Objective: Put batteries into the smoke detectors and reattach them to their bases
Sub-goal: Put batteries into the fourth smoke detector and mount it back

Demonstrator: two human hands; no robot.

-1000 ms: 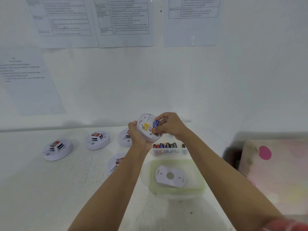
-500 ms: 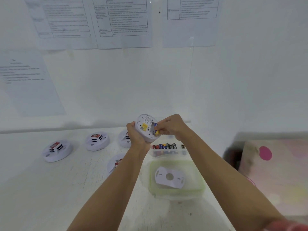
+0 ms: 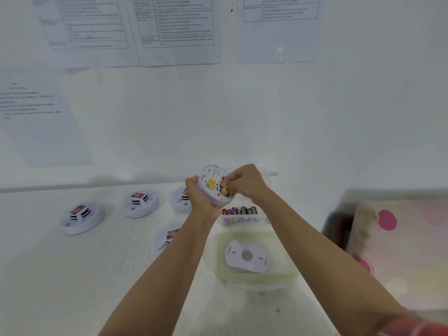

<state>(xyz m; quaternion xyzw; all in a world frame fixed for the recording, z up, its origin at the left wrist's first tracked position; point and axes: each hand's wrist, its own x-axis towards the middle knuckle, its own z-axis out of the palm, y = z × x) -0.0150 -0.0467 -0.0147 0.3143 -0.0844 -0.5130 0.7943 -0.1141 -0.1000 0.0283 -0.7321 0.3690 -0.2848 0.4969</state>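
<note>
White detector (image 3: 213, 190): left hand (image 3: 200, 198) grips its left rim.
Battery (image 3: 224, 190): right hand (image 3: 244, 183) pinches it against detector.
Green-rimmed tub (image 3: 219, 253): near table's (image 3: 72, 275) right edge.

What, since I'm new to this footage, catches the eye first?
At centre, the left hand cradles a smoke detector, back towards the camera, while the right hand pinches a battery at its compartment. Below lie a clear tub of batteries and a green-rimmed container holding a base plate; more detectors sit left.
</note>
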